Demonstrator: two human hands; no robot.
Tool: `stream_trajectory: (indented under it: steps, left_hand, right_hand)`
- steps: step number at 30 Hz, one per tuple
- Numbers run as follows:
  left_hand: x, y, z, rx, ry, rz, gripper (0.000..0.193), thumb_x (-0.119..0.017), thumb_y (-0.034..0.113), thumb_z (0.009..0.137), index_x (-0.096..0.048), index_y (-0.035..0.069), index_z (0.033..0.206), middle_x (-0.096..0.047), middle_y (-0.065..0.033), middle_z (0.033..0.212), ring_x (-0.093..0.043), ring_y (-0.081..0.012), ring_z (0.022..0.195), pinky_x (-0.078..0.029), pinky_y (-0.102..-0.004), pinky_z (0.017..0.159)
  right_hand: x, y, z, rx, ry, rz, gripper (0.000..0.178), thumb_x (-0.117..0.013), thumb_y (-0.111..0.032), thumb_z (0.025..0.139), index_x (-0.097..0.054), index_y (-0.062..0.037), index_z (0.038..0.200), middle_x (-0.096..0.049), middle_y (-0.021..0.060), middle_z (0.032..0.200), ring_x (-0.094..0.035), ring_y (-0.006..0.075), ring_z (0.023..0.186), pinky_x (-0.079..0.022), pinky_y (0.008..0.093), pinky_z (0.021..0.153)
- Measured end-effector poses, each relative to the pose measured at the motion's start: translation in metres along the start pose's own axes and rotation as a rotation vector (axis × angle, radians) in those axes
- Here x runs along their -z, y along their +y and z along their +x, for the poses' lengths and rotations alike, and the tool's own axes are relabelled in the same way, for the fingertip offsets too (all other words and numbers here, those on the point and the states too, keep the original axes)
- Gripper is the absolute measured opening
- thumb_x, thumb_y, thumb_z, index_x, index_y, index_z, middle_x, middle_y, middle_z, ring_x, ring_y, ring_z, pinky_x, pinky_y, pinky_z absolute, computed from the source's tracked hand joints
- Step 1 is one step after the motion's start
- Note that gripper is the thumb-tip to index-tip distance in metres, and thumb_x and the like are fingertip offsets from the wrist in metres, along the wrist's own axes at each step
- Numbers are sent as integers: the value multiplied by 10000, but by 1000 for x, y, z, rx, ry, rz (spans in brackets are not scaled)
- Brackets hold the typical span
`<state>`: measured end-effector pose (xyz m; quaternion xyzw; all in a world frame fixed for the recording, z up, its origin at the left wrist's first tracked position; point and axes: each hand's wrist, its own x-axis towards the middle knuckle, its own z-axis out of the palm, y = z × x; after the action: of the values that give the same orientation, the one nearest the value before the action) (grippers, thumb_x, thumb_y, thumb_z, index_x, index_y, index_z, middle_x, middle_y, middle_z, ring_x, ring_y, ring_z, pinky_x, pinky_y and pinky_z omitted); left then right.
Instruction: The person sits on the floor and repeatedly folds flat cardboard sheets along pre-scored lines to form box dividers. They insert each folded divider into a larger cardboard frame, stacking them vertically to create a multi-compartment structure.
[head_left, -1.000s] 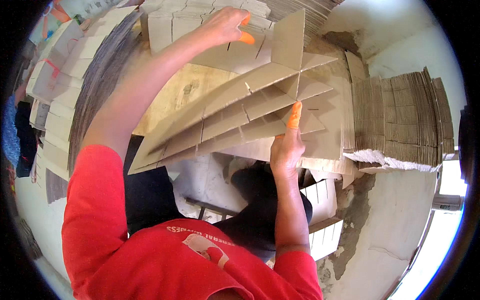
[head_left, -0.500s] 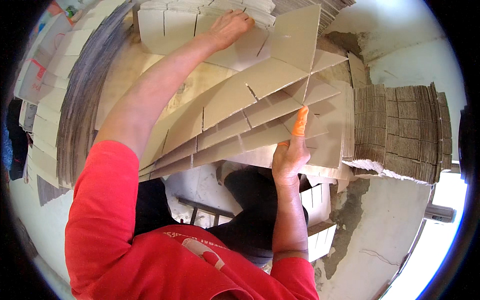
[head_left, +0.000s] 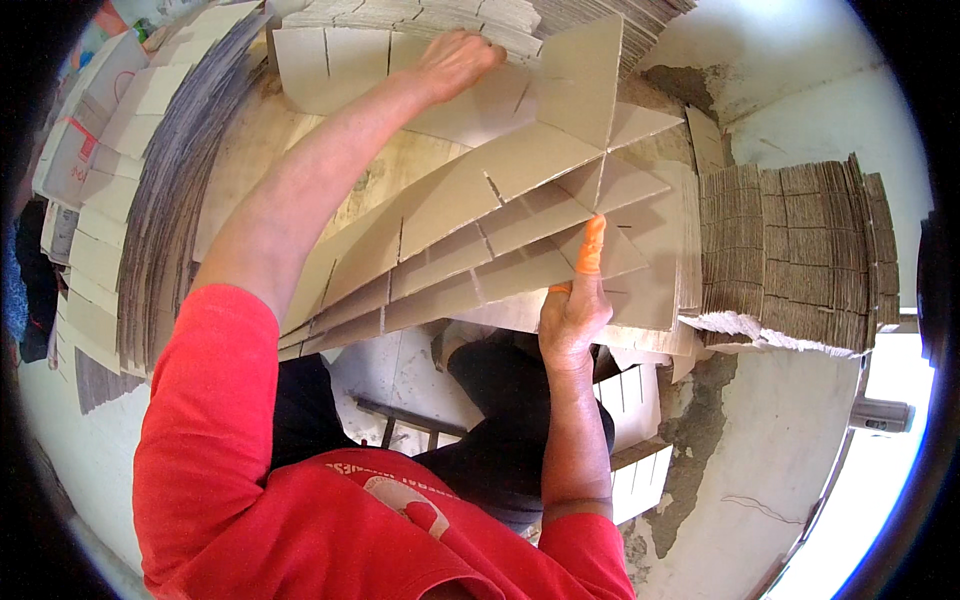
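Note:
My right hand (head_left: 577,312) grips the near right end of several slotted cardboard divider strips (head_left: 440,215). Its thumb wears an orange finger cot and points away from me; the other fingers are mostly hidden. The strips fan out toward the lower left, and an upright cardboard cross strip (head_left: 582,85) passes through their slots at the right. Farther back, my left hand (head_left: 458,66) has its fingers curled over the top edge of another slotted cardboard strip (head_left: 350,65). Its fingertips are out of sight behind that edge.
A wooden tabletop (head_left: 285,140) lies under the work. Stacked cardboard strips (head_left: 790,250) stand at the right, more stacked strips (head_left: 180,190) at the left, and a pile (head_left: 470,18) at the back. A pale plastic bin (head_left: 75,150) is at far left. Below are white slotted pieces (head_left: 640,480).
Little differs. The strips and my right hand appear slightly farther left in view, with the right-hand stack shifting similarly. Both hands keep nearly the same pose.

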<state>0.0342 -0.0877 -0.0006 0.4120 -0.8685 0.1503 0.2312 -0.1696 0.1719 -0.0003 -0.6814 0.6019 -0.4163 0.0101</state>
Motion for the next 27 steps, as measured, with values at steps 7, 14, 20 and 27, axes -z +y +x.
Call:
stream_trajectory:
  steps: [7,14,20,27]
  left_hand:
    - [8,9,-5,-31,113,-71,113,-600,48,726,-571,56,835,-597,-99,750,-590,-277,803,-492,-404,658]
    - [25,28,-1,-38,138,-252,104,-570,7,739,-551,53,830,-579,-113,768,-584,-304,802,-490,-417,644]
    - [39,43,-7,-67,22,-344,133,-561,-36,725,-537,33,836,-561,-149,774,-572,-348,793,-479,-432,649]
    - [35,40,-20,10,204,-429,113,-566,-36,721,-527,30,804,-564,-163,764,-569,-351,778,-458,-439,653]
  right_hand:
    - [1,2,1,-96,-96,-23,774,-444,200,698,-369,-105,1406,-638,131,944,-535,120,653,-467,217,634]
    - [1,6,-1,-76,-102,14,795,-420,196,693,-356,-134,1415,-528,86,741,-467,117,595,-423,197,580]
    - [6,5,-4,-62,-129,-55,830,-425,197,684,-315,-140,1434,-521,110,724,-467,128,586,-424,207,573]
    - [25,-11,-2,-76,-280,-88,882,-562,125,684,-233,-161,1450,-599,172,932,-623,344,686,-518,412,580]
